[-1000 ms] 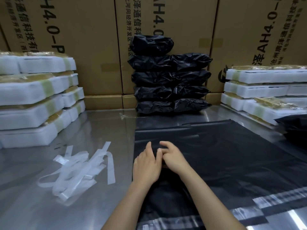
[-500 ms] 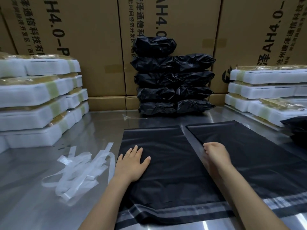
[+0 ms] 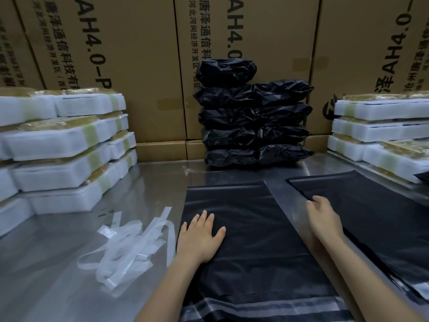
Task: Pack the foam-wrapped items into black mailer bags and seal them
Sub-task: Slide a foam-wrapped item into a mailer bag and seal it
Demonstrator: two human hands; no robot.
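While flat on one black mailer bag, left hand splayed; right hand gripping the other bag.

We've got our left hand flat, fingers spread, on a black mailer bag lying on the steel table. Our right hand grips the edge of the second mailer bag beside it. Peeled plastic strips sit left of the bag, foam-wrapped items stacked on both sides, packed black bags against the cartons.
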